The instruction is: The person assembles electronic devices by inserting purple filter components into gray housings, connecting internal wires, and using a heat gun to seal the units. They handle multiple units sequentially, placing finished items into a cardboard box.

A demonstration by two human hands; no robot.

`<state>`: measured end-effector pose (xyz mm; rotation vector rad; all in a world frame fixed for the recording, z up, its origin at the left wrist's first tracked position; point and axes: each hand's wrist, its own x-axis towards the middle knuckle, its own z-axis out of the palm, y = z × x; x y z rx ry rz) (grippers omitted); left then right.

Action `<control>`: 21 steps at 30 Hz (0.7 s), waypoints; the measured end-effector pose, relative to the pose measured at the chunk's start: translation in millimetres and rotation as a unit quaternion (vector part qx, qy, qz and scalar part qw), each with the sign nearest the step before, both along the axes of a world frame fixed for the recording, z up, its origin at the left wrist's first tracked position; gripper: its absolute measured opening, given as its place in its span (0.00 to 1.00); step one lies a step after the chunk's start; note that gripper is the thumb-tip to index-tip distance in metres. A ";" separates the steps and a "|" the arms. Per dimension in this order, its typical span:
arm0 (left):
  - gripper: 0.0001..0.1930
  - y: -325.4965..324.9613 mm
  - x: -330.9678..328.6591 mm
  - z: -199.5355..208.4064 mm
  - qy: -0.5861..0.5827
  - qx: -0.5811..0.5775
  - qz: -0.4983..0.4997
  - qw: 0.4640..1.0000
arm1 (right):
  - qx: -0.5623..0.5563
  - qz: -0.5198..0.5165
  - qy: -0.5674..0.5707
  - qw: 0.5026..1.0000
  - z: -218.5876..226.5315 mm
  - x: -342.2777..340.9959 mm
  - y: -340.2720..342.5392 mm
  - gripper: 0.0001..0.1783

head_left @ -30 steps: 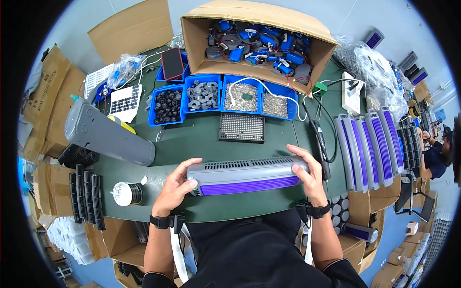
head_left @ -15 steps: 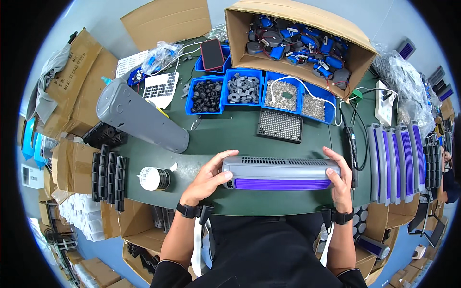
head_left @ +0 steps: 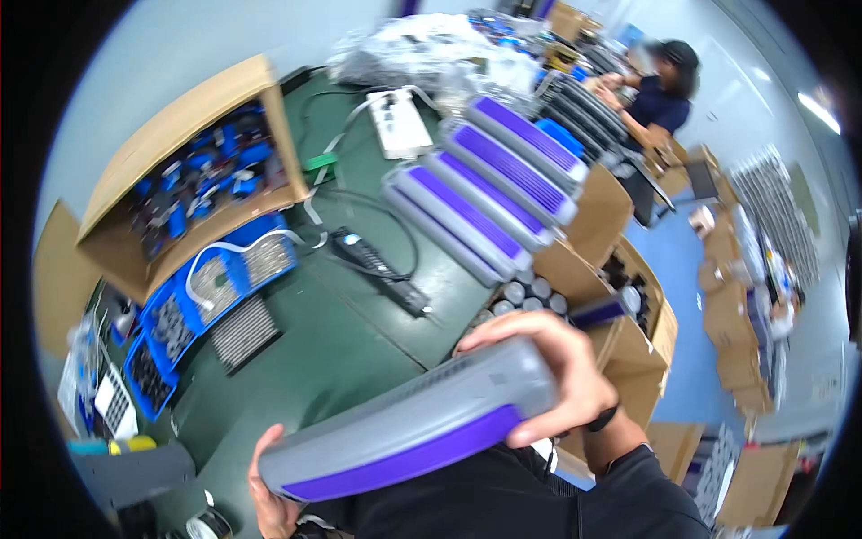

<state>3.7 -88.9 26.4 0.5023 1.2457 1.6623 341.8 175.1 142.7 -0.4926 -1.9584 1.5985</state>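
A long grey plastic housing (head_left: 404, 418) with a purple panel along one side and a slotted vent on top is held in front of my body, its right end higher in the picture. My right hand (head_left: 575, 382) grips the right end, thumb on the near side and fingers over the far side. My left hand (head_left: 272, 494) is closed round the left end, partly hidden behind it. Farther off, several similar grey and purple housings (head_left: 489, 180) lie side by side on the green table (head_left: 328, 328). A black electric screwdriver (head_left: 382, 274) with a cable lies between.
A cardboard box (head_left: 180, 90) of blue-wrapped parts stands at the far left. In front are blue bins (head_left: 171, 328) of small parts and a dark screw tray (head_left: 244, 332). Open cartons (head_left: 651, 346) stand below the table's right edge. A co-worker (head_left: 660, 99) is at the back right.
My view has swung to the right, bringing the row of housings and the co-worker nearer the middle. The held housing has tilted, and my right hand now wraps its end.
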 end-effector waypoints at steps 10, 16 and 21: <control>0.31 61.8 4.5 2.4 0.058 -0.045 -0.207 0.976 | 0.152 -0.551 -0.225 0.789 88.9 163.6 -12.5 0.47; 0.23 70.2 10.1 5.1 0.062 -0.108 -0.196 0.973 | 0.122 -0.572 -0.487 0.648 -79.8 273.0 76.9 0.45; 0.23 70.2 9.8 18.4 0.068 -0.150 -0.191 0.968 | 0.065 -0.576 -0.516 0.630 -185.3 308.8 84.2 0.48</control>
